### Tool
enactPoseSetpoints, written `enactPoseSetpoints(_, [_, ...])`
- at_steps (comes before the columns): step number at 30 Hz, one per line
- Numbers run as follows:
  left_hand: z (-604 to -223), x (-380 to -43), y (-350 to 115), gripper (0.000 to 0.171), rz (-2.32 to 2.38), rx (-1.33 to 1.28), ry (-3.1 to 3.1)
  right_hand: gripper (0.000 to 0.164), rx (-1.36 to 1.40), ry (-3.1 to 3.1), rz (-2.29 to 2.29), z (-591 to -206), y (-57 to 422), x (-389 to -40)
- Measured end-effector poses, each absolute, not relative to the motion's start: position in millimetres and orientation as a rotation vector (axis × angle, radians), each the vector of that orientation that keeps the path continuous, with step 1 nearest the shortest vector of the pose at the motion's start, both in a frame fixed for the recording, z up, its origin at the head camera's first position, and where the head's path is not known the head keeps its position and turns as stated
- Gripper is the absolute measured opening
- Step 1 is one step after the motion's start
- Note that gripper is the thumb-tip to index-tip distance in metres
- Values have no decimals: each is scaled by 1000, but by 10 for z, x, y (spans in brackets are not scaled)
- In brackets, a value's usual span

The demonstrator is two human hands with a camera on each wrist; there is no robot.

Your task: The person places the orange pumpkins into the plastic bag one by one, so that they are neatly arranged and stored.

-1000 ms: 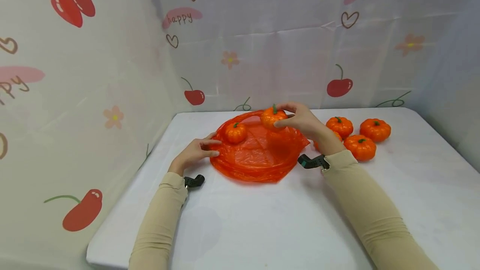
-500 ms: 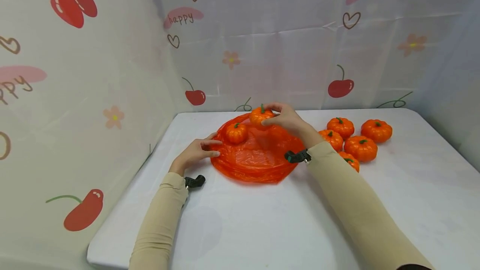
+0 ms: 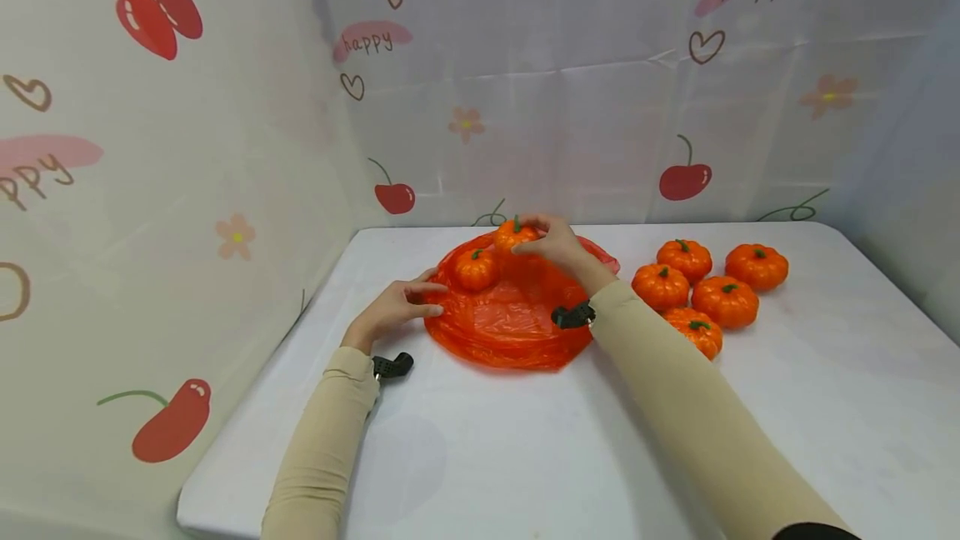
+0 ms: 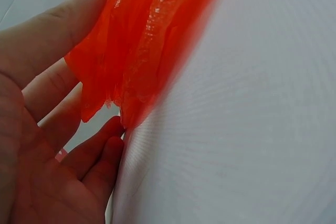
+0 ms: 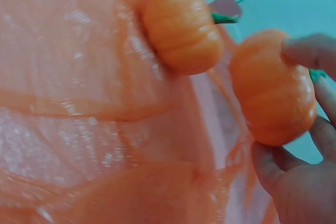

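Observation:
A thin red plastic bag lies spread on the white table, its rim gathered in folds. At its left edge my left hand holds the rim; in the left wrist view the thumb is in front of the folded film and fingers are behind it. My right hand grips a small orange pumpkin with a green stem, over the bag's far side. Another small pumpkin sits inside the bag, close in front of the held one. The right wrist view shows the held pumpkin between thumb and fingers.
Several more small pumpkins stand in a cluster on the right side of the table. Behind the table hangs a printed cloth, and another cloth side rises at the left.
My right hand has carried its pumpkin leftward across the bag, close to the pumpkin inside. More of the cluster at the right now shows. My left hand stays at the bag's edge.

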State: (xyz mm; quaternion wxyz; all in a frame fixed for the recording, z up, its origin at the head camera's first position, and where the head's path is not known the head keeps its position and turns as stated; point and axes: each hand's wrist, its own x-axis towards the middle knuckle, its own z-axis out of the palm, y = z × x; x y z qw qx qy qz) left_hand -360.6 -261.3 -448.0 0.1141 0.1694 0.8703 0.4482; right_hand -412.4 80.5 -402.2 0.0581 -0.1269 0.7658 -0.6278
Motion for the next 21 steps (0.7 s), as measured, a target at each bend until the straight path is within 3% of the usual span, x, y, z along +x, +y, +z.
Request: enactPoseSetpoints(21, [-4488, -3620, -2631, 46, 1318, 473, 2558, 56, -233, 2618, -1689, -4382, 652, -4170])
